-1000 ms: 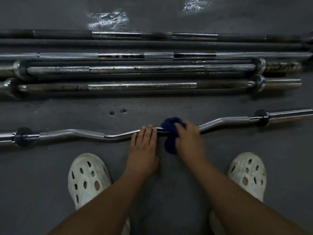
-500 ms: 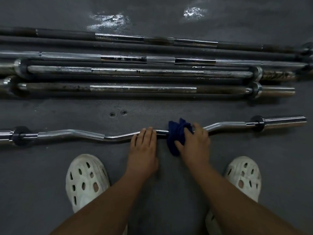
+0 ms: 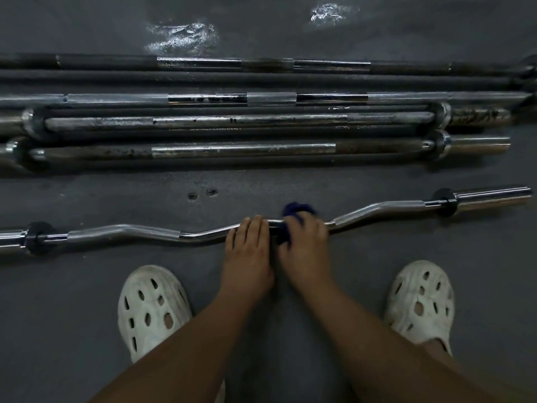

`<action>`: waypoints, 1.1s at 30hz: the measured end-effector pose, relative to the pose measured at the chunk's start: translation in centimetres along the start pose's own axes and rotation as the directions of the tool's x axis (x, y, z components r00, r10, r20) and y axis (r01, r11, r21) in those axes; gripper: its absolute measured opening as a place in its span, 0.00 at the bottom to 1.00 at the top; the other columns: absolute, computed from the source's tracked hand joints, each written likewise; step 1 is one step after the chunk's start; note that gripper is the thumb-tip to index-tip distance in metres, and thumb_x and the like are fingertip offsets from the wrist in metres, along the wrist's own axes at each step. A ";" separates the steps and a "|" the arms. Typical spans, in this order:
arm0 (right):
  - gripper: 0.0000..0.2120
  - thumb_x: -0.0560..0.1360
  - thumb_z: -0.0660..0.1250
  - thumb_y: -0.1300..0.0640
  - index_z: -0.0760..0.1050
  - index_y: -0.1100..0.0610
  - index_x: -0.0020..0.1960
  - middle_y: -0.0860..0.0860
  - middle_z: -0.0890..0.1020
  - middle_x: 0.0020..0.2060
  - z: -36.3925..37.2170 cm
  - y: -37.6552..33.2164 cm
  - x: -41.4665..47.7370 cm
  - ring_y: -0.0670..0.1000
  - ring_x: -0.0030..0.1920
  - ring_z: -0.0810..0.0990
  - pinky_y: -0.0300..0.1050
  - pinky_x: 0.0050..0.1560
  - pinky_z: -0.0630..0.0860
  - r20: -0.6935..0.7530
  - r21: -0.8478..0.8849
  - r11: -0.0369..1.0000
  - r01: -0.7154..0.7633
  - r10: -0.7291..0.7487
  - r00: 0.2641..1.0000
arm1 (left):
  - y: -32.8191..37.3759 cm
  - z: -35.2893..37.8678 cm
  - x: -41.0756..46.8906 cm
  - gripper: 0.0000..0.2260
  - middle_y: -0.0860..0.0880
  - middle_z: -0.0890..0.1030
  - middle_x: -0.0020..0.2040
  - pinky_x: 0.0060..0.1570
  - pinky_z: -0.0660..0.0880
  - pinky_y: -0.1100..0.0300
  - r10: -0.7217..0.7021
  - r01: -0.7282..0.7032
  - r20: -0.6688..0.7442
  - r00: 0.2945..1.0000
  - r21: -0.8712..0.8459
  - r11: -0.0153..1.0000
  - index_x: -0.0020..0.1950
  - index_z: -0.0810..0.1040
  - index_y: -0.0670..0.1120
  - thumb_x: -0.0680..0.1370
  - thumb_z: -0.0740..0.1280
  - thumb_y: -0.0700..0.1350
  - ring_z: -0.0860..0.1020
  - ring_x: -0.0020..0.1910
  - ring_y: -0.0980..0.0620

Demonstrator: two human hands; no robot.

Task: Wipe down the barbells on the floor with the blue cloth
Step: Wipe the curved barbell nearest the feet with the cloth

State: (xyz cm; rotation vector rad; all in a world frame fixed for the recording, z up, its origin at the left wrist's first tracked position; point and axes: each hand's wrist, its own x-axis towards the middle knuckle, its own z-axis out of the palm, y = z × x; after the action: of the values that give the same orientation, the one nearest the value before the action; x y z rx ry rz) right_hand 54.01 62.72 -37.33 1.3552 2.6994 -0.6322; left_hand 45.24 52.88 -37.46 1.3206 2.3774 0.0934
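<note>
Change: right hand [image 3: 305,248] and blue cloth [image 3: 294,210] have slid left along the curl bar [image 3: 125,230] since the frame half a second back. They now sit just beside the left hand [image 3: 247,251], which has not shifted.
Right hand: fingers curled down over the cloth and gripping it against the bar. Slightly motion-blurred.
Left hand: fingers straight and side by side, laid across the top of the bar and pressing on it. Thumb position cannot be told.
Blue cloth: bunched around the bar's middle section, mostly covered by the right hand. A dark blue tuft shows on the far side of the fingers, and a fold shows between the two hands.
Curl bar: lies flat on the near part of the floor [image 3: 87,286], running left to right, its wavy shaft chrome and bright. One black collar [image 3: 39,237] sits toward the left end, another [image 3: 444,202] toward the right, with a polished sleeve [image 3: 494,194] beyond it.
Straight barbells [image 3: 232,121]: several lie side by side, parallel to the curl bar, on the far part of the floor and well apart from it. Dark spots and dull patches show on the nearer shafts.
Floor: dark grey. Two small pits [image 3: 202,194] lie between the bars, and two glare patches [image 3: 180,36] lie toward the far edge.
Feet: white perforated clogs, left [image 3: 151,309] and right [image 3: 421,301], planted either side of the forearms on the near side of the curl bar.
</note>
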 end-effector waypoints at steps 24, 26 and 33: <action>0.20 0.69 0.67 0.59 0.77 0.55 0.62 0.55 0.75 0.65 -2.6 4.8 1.5 0.61 0.56 0.72 0.52 0.56 0.70 -0.040 -0.191 0.967 -0.166 0.162 0.986 | -0.3 0.1 0.0 0.38 0.40 0.69 0.74 0.70 0.65 0.41 0.028 -0.027 -0.012 1.000 0.038 0.999 0.74 0.67 0.38 0.64 0.70 0.45 0.67 0.73 0.39; 0.22 0.70 0.65 0.59 0.75 0.53 0.64 0.54 0.74 0.65 -0.8 1.1 0.6 0.60 0.54 0.73 0.51 0.54 0.72 0.074 -0.134 0.984 0.119 -0.110 0.991 | -0.1 0.1 0.0 0.38 0.39 0.68 0.74 0.71 0.65 0.41 0.032 -0.032 -0.001 0.999 0.047 0.998 0.74 0.67 0.38 0.65 0.70 0.46 0.66 0.73 0.38; 0.16 0.70 0.67 0.65 0.81 0.57 0.57 0.57 0.75 0.64 -5.9 10.9 3.9 0.61 0.61 0.71 0.53 0.63 0.69 -0.031 -0.192 0.980 -0.053 0.047 0.998 | -0.1 -0.3 0.2 0.38 0.40 0.67 0.75 0.71 0.64 0.42 0.027 -0.028 0.018 0.999 0.049 0.998 0.76 0.65 0.39 0.66 0.70 0.45 0.65 0.73 0.39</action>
State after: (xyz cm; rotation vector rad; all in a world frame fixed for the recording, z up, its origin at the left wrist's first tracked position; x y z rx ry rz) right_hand 60.92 73.75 -36.45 1.3855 2.6550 -0.3395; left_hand 44.89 53.06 -37.27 1.3710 2.3616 0.0316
